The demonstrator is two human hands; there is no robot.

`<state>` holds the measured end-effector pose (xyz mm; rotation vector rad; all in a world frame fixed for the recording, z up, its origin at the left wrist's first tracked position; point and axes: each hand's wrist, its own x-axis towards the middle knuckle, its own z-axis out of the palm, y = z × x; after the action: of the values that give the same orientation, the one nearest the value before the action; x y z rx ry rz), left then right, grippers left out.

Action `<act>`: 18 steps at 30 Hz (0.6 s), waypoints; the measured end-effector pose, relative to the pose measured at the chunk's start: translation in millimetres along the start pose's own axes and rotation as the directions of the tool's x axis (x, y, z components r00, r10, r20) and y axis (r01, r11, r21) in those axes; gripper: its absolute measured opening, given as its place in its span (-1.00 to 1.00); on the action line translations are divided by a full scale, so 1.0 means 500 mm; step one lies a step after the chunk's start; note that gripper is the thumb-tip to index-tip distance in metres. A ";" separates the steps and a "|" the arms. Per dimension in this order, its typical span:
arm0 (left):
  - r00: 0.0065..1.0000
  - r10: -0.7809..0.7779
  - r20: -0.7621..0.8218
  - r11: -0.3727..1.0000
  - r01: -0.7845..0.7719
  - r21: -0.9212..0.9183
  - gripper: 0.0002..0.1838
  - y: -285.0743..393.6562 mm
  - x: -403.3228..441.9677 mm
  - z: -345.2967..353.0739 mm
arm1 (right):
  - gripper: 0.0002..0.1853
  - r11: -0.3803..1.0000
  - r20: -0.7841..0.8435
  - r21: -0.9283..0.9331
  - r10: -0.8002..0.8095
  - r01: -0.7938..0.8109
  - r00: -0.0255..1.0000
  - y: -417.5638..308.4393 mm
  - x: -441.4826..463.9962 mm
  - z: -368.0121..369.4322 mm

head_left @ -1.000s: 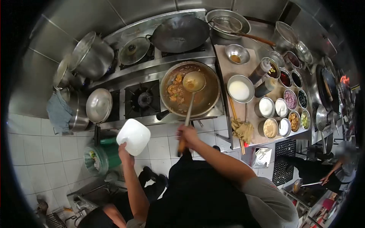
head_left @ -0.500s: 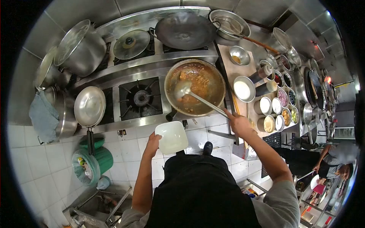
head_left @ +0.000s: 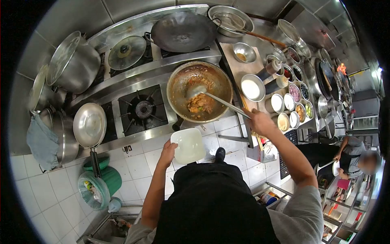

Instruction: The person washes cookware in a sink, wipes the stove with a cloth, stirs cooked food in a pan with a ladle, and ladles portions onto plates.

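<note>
My right hand grips the handle of a metal ladle. The ladle's bowl rests inside a wide wok on the stove, touching or just above a heap of brown saucy food. Sauce and small bits coat the wok's inner wall. In my left hand is the edge of a pale square bowl. Nothing lies in that bowl, which I hold low in front of the wok, close to its near rim.
Left of the wok is a bare burner; beyond it sits a stacked pair of frying pans. A dark wok stands behind. Sauce and ingredient containers crowd the right counter. Another person works at far right.
The food, spread through the sauce before, is now heaped at the wok's near side. The ladle has shifted right within the wok. The whole view has moved slightly.
</note>
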<state>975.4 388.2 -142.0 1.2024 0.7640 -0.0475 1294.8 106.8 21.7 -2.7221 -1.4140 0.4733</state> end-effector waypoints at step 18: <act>0.997 0.080 0.001 0.995 -0.080 0.066 -0.51 -0.005 0.022 0.016 | -0.68 0.237 0.481 0.818 0.220 -0.525 0.849 -0.147 -0.107 0.147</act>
<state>986.9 384.5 -149.0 1.2955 0.7196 -0.0057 1186.7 98.7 -22.4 -1.9030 -0.1460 1.2540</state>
